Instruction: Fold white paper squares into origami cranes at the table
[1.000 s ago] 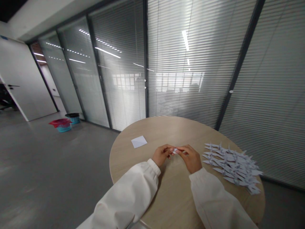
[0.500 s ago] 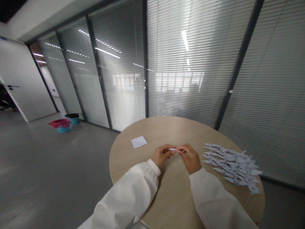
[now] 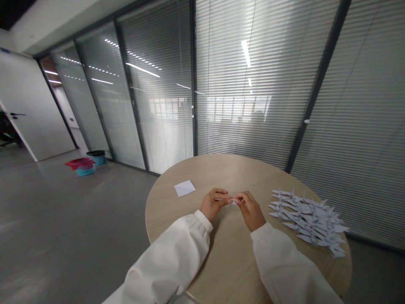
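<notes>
Over the middle of the round wooden table [image 3: 221, 169], my left hand [image 3: 215, 203] and my right hand [image 3: 249, 209] meet at the fingertips. Both pinch a small piece of folded white paper [image 3: 233, 201]. Most of it is hidden by the fingers, so its shape does not show. To the left of my hands lies a flat white paper square [image 3: 184, 188] with a diagonal crease. At the right, many folded paper cranes [image 3: 311, 217] sit crowded together in rows, apart from my right hand.
A glass partition with blinds [image 3: 247, 84] stands behind the table. On the floor at far left are a blue bin with a red liner [image 3: 82, 166] and another with a black liner [image 3: 97, 156]. A white door [image 3: 34, 105] stands open beyond them.
My left fingers have shifted and straightened around the paper, covering more of it. The right hand has barely moved. The paper square and the cranes stay where they were.
</notes>
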Demonstrator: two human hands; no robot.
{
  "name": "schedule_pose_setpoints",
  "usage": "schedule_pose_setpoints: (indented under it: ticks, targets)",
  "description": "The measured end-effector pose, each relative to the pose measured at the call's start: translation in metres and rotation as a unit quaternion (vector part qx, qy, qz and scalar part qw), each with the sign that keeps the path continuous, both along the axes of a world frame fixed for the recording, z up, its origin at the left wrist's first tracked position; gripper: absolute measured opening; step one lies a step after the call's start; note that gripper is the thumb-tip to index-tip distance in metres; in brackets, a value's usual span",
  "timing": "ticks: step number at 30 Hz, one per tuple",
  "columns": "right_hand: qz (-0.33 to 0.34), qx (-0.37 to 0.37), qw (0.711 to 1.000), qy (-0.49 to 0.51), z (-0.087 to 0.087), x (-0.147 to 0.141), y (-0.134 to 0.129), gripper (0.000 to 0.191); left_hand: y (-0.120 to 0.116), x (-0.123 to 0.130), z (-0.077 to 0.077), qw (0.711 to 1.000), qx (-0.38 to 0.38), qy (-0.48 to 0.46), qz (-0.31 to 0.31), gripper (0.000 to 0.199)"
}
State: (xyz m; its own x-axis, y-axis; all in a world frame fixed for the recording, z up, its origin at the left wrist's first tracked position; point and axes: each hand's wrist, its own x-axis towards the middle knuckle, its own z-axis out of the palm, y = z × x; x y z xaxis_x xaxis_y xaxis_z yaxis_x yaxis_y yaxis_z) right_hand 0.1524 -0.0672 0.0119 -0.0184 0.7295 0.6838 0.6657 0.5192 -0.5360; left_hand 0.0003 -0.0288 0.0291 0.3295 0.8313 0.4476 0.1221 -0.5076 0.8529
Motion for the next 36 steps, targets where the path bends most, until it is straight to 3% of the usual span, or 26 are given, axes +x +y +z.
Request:
schedule_pose_setpoints:
  ticks: [9, 26, 36]
  targets:
    - [0.016, -0.007, 0.999, 0.030, -0.0033, 0.0011, 0.0034, 0.017, 0.0035, 0.0005, -0.0031, 0.999, 0.038, -0.028, -0.011, 0.015]
    - [0.019, -0.041, 0.998, 0.038, 0.0017, 0.0019, 0.0005, 0.019, 0.0010, 0.0017, -0.0046, 0.996, -0.070, -0.033, -0.031, 0.031]
    - [0.009, -0.097, 0.993, 0.062, 0.0008, -0.0004, 0.0002, 0.022, -0.0035, 0.0028, -0.0072, 1.000, -0.002, 0.015, -0.023, 0.027]
